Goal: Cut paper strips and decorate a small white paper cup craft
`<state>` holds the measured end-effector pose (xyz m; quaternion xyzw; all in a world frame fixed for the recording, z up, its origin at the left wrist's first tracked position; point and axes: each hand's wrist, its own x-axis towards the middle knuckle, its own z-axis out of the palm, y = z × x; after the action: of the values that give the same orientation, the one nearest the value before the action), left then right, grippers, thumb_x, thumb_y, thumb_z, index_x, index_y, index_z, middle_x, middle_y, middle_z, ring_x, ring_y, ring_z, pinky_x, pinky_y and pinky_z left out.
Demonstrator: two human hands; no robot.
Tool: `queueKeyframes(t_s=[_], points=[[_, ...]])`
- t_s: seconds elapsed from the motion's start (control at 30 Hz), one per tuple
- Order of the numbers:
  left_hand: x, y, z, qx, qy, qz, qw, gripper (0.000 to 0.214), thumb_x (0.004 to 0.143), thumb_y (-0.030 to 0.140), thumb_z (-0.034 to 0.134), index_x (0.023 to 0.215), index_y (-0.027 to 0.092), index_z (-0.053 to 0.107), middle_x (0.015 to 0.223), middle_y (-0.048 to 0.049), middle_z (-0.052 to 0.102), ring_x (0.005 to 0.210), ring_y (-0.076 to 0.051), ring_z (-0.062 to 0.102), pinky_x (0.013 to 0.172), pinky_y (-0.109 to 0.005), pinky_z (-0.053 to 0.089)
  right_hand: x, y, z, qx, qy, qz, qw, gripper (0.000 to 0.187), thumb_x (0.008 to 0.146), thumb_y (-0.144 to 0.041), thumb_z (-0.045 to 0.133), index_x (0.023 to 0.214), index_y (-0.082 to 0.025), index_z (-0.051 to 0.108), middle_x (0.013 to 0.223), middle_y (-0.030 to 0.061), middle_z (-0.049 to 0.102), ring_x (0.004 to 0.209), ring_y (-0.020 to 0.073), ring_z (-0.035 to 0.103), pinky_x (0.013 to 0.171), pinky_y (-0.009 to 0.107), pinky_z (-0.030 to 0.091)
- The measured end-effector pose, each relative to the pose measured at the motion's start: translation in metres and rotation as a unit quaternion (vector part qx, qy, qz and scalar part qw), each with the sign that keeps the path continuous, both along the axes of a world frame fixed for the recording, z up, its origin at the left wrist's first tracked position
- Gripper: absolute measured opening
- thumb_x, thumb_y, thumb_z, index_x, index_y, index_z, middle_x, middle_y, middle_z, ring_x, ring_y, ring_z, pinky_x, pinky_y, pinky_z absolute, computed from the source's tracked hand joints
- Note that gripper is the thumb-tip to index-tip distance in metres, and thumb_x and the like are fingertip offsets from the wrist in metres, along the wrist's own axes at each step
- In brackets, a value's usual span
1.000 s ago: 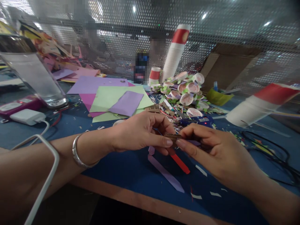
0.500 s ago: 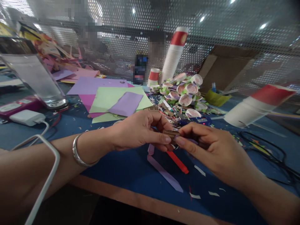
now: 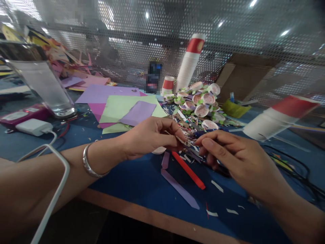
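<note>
Pinching a scrap (image 3: 184, 140), left hand (image 3: 147, 138); cup stack (image 3: 278, 118) lies nearby.

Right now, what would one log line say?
left hand: pinches small paper piece | right hand: fingertips at same piece | beneath: red strip, purple strip

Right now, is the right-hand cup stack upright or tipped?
Tipped: the cup stack lies on its side, red rim pointing right.

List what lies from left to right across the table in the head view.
Drinking glass, green paper sheet, small paper cup, tall stack of paper cups, toppled stack of paper cups.
</note>
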<state>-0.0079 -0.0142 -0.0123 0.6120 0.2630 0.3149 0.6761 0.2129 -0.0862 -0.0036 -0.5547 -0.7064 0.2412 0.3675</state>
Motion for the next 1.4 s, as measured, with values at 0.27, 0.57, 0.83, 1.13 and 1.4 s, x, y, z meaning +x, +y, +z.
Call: queueKeyframes(t_s=[0.27,0.57,0.83,1.13,1.4], points=[[-0.004,-0.002,0.001,0.092,0.016,-0.078,0.993,0.013,0.081,0.016,0.073,0.093,0.013,0.071,0.087,-0.0061,0.075,0.079,-0.014,0.07,0.068,-0.024,0.054,-0.002,0.0,0.001,-0.029,-0.012,0.051,0.998,0.037,0.099,-0.055,0.062,0.083,-0.023,0.073,0.067,-0.0013,0.066,0.055,0.0116,0.059,0.053,0.022,0.049],[-0.005,-0.004,-0.001,0.241,0.057,-0.082,0.965,0.011,0.081,0.009,0.066,0.088,0.014,0.072,0.098,-0.007,0.071,0.091,-0.017,0.072,0.077,-0.027,0.057,-0.003,-0.001,-0.002,-0.049,0.002,0.093,0.994,0.03,0.1,-0.048,0.063,0.085,-0.024,0.074,0.066,-0.0029,0.064,0.056,0.0114,0.053,0.053,0.024,0.042],[-0.001,-0.005,-0.004,0.179,-0.001,-0.1,0.979,0.018,0.081,0.002,0.065,0.091,0.015,0.069,0.087,-0.003,0.073,0.083,-0.012,0.072,0.074,-0.023,0.055,0.001,0.002,-0.006,-0.149,0.1,0.108,0.978,0.033,0.089,-0.054,0.077,0.083,-0.022,0.072,0.072,-0.003,0.062,0.058,0.0095,0.055,0.053,0.021,0.043],[-0.001,-0.006,0.007,-0.011,0.056,-0.036,0.998,0.013,0.082,0.009,0.066,0.095,0.012,0.065,0.084,-0.0055,0.074,0.072,-0.013,0.067,0.068,-0.025,0.054,0.002,0.002,-0.007,-0.135,0.153,0.059,0.977,0.031,0.085,-0.049,0.082,0.079,-0.022,0.069,0.064,-0.0055,0.059,0.052,0.0064,0.052,0.048,0.018,0.038],[-0.002,-0.006,0.006,-0.023,0.03,-0.049,0.998,0.013,0.08,0.016,0.076,0.079,0.014,0.064,0.075,-0.0005,0.064,0.068,-0.01,0.056,0.063,-0.023,0.045,-0.003,0.001,0.0,-0.101,0.085,0.045,0.99,0.037,0.087,-0.058,0.075,0.079,-0.022,0.069,0.063,-0.0039,0.06,0.05,0.0087,0.051,0.047,0.021,0.037]])
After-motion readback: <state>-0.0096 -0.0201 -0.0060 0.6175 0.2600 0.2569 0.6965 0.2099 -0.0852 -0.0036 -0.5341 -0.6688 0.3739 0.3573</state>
